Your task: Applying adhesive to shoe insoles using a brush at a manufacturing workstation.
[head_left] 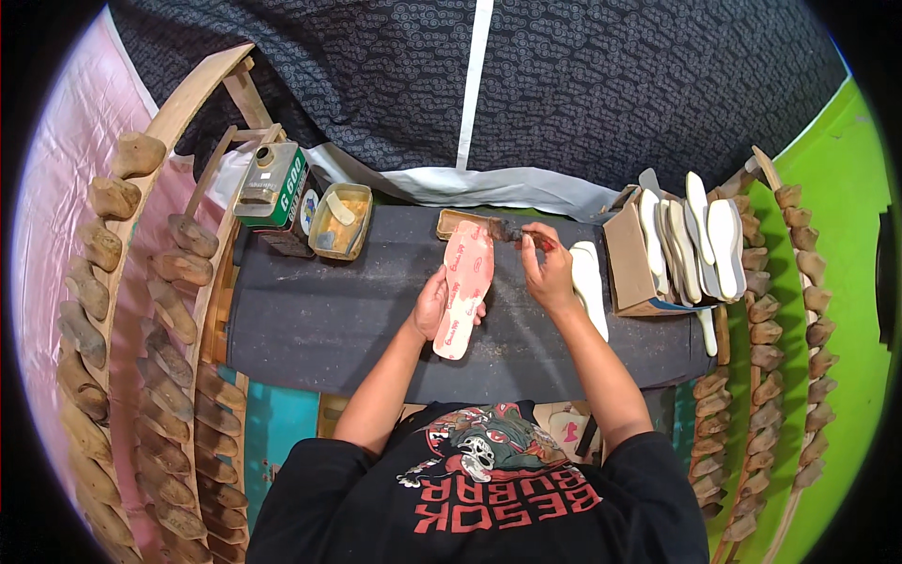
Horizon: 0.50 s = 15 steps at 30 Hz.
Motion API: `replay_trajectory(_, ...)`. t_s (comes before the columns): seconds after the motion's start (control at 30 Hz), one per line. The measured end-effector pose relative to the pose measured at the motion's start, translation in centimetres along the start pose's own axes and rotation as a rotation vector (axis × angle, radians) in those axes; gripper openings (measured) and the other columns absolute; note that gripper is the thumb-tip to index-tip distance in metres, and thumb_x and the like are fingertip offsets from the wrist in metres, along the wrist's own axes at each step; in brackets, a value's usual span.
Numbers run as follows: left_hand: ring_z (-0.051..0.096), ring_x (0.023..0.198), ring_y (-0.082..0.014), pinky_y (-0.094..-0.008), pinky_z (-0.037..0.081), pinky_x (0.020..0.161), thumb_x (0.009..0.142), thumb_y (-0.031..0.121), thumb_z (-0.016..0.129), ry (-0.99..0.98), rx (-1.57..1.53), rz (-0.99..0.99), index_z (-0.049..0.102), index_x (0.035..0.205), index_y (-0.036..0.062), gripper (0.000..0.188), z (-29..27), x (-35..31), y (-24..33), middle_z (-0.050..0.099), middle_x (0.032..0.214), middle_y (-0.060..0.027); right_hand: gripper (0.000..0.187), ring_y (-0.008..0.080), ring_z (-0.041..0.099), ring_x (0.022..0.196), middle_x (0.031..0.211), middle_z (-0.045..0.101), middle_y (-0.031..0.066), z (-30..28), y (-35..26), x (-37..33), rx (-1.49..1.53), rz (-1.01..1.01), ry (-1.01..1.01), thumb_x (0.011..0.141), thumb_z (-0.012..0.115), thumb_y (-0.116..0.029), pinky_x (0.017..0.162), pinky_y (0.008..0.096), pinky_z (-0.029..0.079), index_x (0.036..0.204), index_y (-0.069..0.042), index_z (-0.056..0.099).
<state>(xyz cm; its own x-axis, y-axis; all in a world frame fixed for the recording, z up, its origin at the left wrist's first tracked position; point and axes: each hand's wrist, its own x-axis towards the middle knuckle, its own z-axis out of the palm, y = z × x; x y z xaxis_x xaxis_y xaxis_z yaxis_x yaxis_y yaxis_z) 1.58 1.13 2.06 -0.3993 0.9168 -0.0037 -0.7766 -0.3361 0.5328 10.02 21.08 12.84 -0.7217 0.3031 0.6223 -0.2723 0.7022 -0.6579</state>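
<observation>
My left hand (432, 303) is closed round the lower half of an insole (465, 287), with fingertips showing at its far edge. The insole is pale with red print, has a pinkish tint over part of its face, and is held up tilted above the table. In my right hand (550, 268) is a brush (508, 230), pinched by its handle. Its dark bristles are at the insole's upper right edge. Just behind the insole's top lies a shallow tan tray (451, 222), partly hidden by it.
A dark cloth-covered table (310, 329) spans the front. At left stand a metal can (272, 197) and a yellowish tub (342, 221) with a scraper-like piece. A cardboard box (631, 258) of insoles is at right, beside a white insole (589, 287). Racks of wooden shoe lasts (94, 291) flank both sides.
</observation>
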Motion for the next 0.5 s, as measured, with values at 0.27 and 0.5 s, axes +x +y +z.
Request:
replay_trajectory(0.27, 0.074, 0.080, -0.0315, -0.0425, 0.063, 0.069, 0.106, 0.059, 0.030, -0.003, 0.068, -0.057, 0.056, 0.133, 0.0010, 0.069, -1.0, 0.1, -0.5, 0.071, 0.100, -0.0178, 0.014, 0.0380, 0.070, 0.080, 0.090, 0.069, 0.0203, -0.8, -0.7, 2.7, -0.100, 0.075, -0.083, 0.100, 0.062, -0.010, 0.072, 0.0397, 0.054, 0.109, 0.000, 0.060)
replay_trajectory(0.5, 0.074, 0.081, -0.0320, -0.0427, 0.063, 0.070, 0.106, 0.060, 0.030, 0.009, 0.084, -0.053, 0.057, 0.131, 0.0007, 0.070, -1.4, 0.2, -0.3, 0.072, 0.098, -0.0187, 0.012, 0.0295, 0.070, 0.080, 0.092, 0.068, 0.0169, 0.1, -0.6, 2.3, -0.103, 0.006, -0.102, 0.100, 0.062, -0.008, 0.073, 0.0357, 0.054, 0.110, 0.000, 0.062)
